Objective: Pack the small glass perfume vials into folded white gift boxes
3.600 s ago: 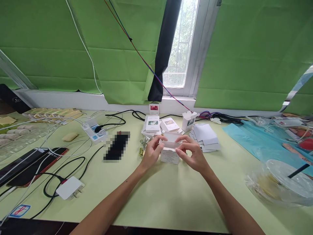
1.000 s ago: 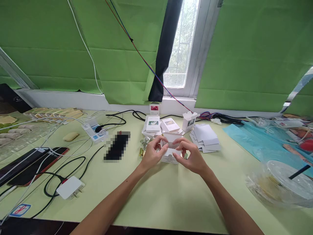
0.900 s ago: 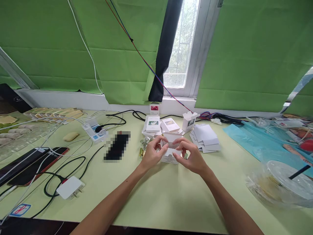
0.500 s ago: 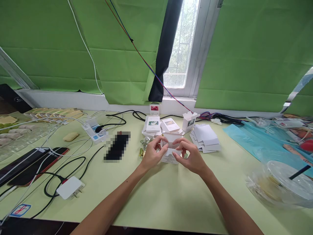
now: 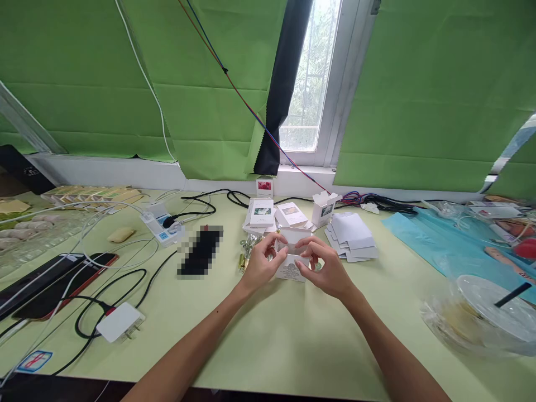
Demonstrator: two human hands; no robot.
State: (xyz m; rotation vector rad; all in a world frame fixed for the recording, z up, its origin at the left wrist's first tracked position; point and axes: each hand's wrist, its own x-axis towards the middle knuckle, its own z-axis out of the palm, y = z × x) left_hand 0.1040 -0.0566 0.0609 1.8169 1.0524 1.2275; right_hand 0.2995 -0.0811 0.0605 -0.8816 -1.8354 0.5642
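Note:
A small white cardboard box (image 5: 290, 272) with grey print on its front stands between my hands, its lid flap raised at the back. My left hand (image 5: 264, 258) pinches its left side, thumb at the front edge. At its right side, my right hand (image 5: 324, 262) grips the wall with bent fingers and thumb. Small shiny gold and silver pieces (image 5: 248, 251) lie just left of the box, partly behind my left hand. Behind are white picture boxes (image 5: 263, 215) in a pile, and an upright white box (image 5: 324, 208) with open flaps.
Flat white cartons (image 5: 352, 235) are stacked at the right. A bagged plastic cup (image 5: 481, 312) with a black straw and a blue plastic sheet (image 5: 427, 234) lie further right. On the left are a power strip (image 5: 160, 226), cables, phones (image 5: 62, 285) and a white charger (image 5: 120, 322).

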